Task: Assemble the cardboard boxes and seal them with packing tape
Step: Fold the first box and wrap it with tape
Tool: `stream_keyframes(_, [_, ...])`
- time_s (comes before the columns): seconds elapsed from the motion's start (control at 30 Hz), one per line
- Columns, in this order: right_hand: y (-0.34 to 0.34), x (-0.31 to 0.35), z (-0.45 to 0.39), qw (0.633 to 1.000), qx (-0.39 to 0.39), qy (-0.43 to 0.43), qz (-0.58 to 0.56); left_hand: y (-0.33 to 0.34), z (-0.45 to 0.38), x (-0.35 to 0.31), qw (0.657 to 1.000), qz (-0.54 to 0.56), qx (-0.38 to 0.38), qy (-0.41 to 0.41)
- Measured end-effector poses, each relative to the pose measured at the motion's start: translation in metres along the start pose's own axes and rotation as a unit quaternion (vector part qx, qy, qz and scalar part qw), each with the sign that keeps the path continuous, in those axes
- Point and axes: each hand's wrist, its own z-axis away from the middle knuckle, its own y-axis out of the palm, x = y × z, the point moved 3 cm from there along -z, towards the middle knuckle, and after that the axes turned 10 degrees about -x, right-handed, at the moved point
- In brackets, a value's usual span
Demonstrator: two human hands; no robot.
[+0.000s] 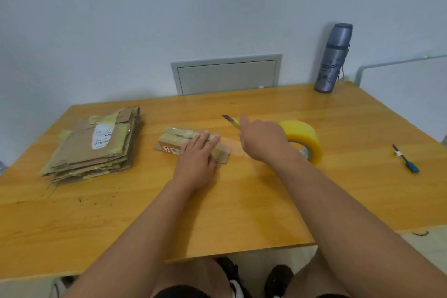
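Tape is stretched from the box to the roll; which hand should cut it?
Right. The right hand grips the yellow utility knife beside the yellow tape roll; the left hand presses the small cardboard box.

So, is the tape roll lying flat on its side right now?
No, the yellow tape roll stands on its edge on the table, behind the right hand.

arms: both forearms bare, no sleeves, watch or rings in sight | left hand (pixel 197 159): bare, ungloved | right hand (pixel 262 140): bare, ungloved | legs: bare knees, dark shorts at bottom edge | shoes (pixel 278 279): black with some white
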Motion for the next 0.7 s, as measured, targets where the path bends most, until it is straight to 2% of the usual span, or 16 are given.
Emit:
stream_keyframes(0.07, [0.002, 0.001, -0.003, 1.0, -0.003, 0.003, -0.021, 0.002, -0.001, 0.0, 1.0, 0.002, -0.008, 0.002])
stream_keyframes(0.17, [0.006, 0.007, -0.008, 0.989, 0.021, -0.015, -0.147, 0.005, -0.002, 0.002, 1.0, 0.015, -0.021, 0.006])
stream_keyframes(0.27, [0.011, 0.005, -0.012, 0.963, 0.006, 0.008, -0.269, 0.007, -0.002, 0.003, 0.999, 0.024, -0.027, 0.007])
stream_keyframes(0.33, [0.007, 0.004, -0.015, 0.928, 0.013, 0.051, -0.369, 0.008, -0.003, 0.003, 0.999, 0.026, -0.033, 0.004])
stream_keyframes(0.4, [0.002, 0.004, -0.016, 0.88, 0.062, 0.096, -0.462, 0.007, -0.003, 0.003, 0.999, 0.03, -0.037, -0.002])
stream_keyframes(0.47, [-0.003, 0.003, -0.02, 0.856, 0.092, 0.107, -0.498, 0.006, -0.004, 0.004, 0.999, 0.031, -0.034, -0.006])
stream_keyframes(0.57, [0.002, 0.0, -0.031, 0.851, 0.033, 0.137, -0.506, 0.005, -0.004, 0.003, 0.998, 0.048, -0.039, -0.02])
stream_keyframes(0.67, [0.015, -0.001, -0.041, 0.808, -0.043, 0.24, -0.537, 0.005, -0.004, 0.002, 0.997, 0.05, -0.047, -0.024])
stream_keyframes(0.7, [0.018, -0.003, -0.043, 0.804, -0.064, 0.27, -0.526, 0.005, -0.004, 0.003, 0.997, 0.049, -0.051, -0.021])
